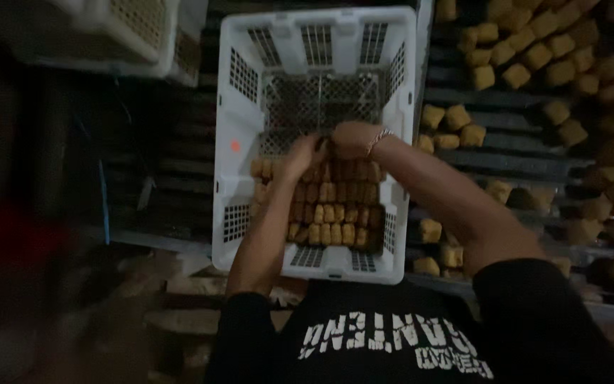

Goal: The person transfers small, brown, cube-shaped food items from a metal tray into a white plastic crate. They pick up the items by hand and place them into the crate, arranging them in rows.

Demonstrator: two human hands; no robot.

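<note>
A white perforated plastic crate (pixel 230 107) stands in front of me, its near half filled with neat rows of golden-brown fried blocks (pixel 332 213). Both my hands reach into it at the far edge of the rows. My left hand (pixel 303 155) has its fingers curled down onto the top row of blocks. My right hand (pixel 353 139), with a thin bracelet at the wrist, is closed over blocks right next to the left. What exactly each hand grips is blurred. The far half of the crate floor is bare mesh.
Many loose fried blocks (pixel 527 57) lie spread over dark slatted racks (pixel 506 160) to the right. Another white crate (pixel 129 35) sits at the upper left. Dark slats and a dim floor lie to the left of the crate.
</note>
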